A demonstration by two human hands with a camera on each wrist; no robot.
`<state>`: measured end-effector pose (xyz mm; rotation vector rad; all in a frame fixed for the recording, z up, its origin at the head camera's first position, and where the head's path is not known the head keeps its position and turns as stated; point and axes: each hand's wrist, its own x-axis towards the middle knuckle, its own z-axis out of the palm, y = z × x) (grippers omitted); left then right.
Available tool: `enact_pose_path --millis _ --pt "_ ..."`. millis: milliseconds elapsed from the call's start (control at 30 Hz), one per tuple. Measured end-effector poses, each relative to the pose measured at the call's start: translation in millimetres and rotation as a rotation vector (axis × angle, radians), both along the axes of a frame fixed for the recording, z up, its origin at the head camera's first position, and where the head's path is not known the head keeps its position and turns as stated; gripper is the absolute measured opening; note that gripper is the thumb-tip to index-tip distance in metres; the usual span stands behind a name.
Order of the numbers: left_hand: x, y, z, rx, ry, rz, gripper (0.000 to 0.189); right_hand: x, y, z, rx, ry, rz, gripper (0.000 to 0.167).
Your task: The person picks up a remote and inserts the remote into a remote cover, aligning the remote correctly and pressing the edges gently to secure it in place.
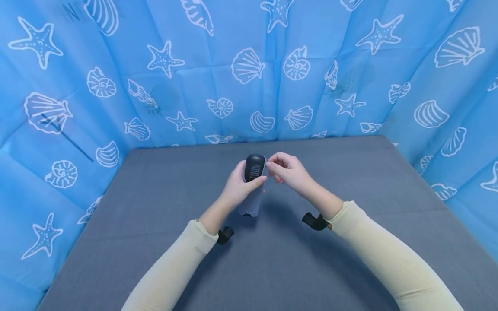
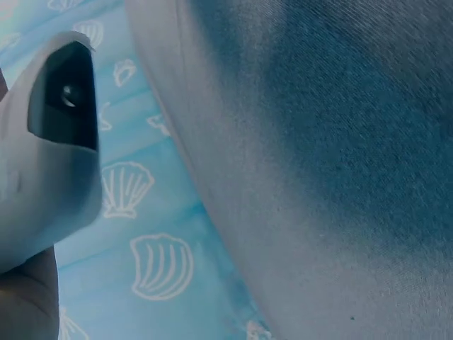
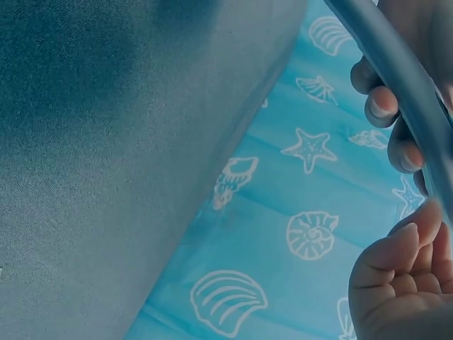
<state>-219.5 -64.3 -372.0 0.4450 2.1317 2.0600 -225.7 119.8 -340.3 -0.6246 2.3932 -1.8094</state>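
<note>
My left hand [image 1: 235,187] holds a remote control [image 1: 254,166], thumb across its back and fingers around the far side. Its back faces up, showing a black panel with small print at the far end and a grey body towards me. In the left wrist view, the remote's near end has a dark window with a small round bulb inside. My right hand [image 1: 288,171] has its thumb and index fingertips pinched at the remote's right edge, near the black panel. Seen from the right wrist, the other right fingers curl towards the palm.
A grey cloth-covered table [image 1: 163,242] lies beneath both hands. Behind it and along both sides hangs a blue curtain [image 1: 218,86] printed with white shells and starfish. Black wrist mounts [image 1: 314,221] hang below the sleeves.
</note>
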Motion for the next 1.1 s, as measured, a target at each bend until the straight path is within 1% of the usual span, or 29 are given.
enact_pose_path --millis 100,233,267,333,400,433,533,633,767,833,933,1033,1100 --pt "1.4 -1.3 -0.2 -0.021 0.016 -0.006 0.050 0.3 0.2 0.6 -0.003 -0.008 0.005 0.020" --pt "2.2 -2.1 -0.5 -0.025 0.029 -0.016 0.050 -0.5 0.7 0.7 -0.012 -0.017 0.009 0.020" --pt "2.2 -2.2 -0.7 -0.027 0.040 -0.019 0.049 -0.6 0.9 0.6 -0.017 -0.015 0.011 0.019" --pt "2.1 -3.0 -1.6 -0.066 0.088 -0.022 0.048 -1.4 2.1 0.6 -0.024 -0.006 0.007 0.020" --pt "1.5 -4.1 -2.9 -0.145 0.166 -0.017 0.047 -2.3 3.9 1.4 -0.012 0.024 0.003 0.021" --pt "1.5 -4.9 -3.6 -0.199 0.212 -0.004 0.046 -2.9 4.9 2.4 0.008 0.043 0.003 0.022" --pt "0.8 -8.1 -5.1 -0.371 0.331 0.041 0.043 -5.7 8.8 6.9 0.102 0.091 0.011 0.021" --pt "0.1 -11.5 -4.8 -0.498 0.401 0.074 0.041 -7.9 12.7 13.9 0.226 0.103 0.043 0.019" --pt "-1.0 -15.1 -3.3 -0.597 0.494 0.070 0.038 -10.5 16.0 22.2 0.370 0.101 0.098 0.016" --pt "-1.3 -16.4 -2.8 -0.630 0.551 0.068 0.035 -11.4 16.3 24.5 0.427 0.130 0.130 0.014" --pt "-1.7 -17.6 -2.5 -0.668 0.621 0.067 0.030 -11.9 15.3 24.7 0.488 0.227 0.179 0.010" --pt "-1.3 -17.7 -1.5 -0.697 0.656 0.060 0.029 -11.2 14.1 21.3 0.513 0.344 0.200 0.008" --pt "-1.2 -16.9 -0.3 -0.715 0.664 0.045 0.029 -9.9 13.8 17.8 0.506 0.399 0.181 0.009"
